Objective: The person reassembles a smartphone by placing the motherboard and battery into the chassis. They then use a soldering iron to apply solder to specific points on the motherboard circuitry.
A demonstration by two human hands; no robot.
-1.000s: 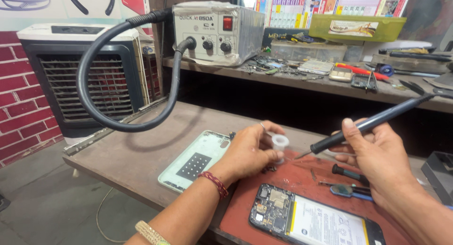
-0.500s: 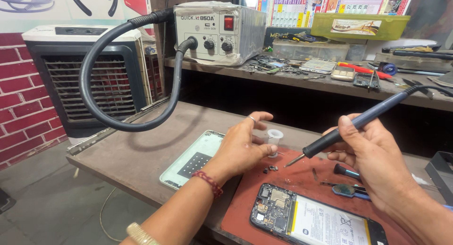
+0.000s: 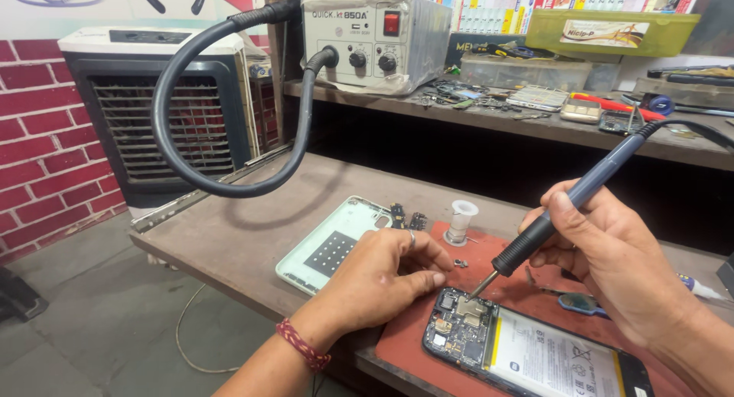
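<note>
— Where the left hand was held raised half a second ago, pinching the small white spool, what is seen now?

— The spool has been set down upright at the upper edge of the red mat, in the middle of the frame, and the hand has been lowered to the mat. It is curled loosely, fingers together, nothing clamped in it; its fingertips are pressed against the top left corner of the opened phone.

— And the other hand?

— The right hand, at the right of the frame, is closed around the soldering iron. The iron has been brought down since the earlier frame: its tip is now laid on the circuit board at the phone's upper end, just beside the left fingertips.

— What is placed around them?

— A pale green back cover is laid on the brown bench, left of the mat, partly hidden by the left hand. Small dark parts are scattered between cover and spool. A blue-handled tool is half covered by the right hand. A grey rework station is set on the shelf at upper centre, and its black hose is looped across the upper left, in front of an air cooler.
</note>
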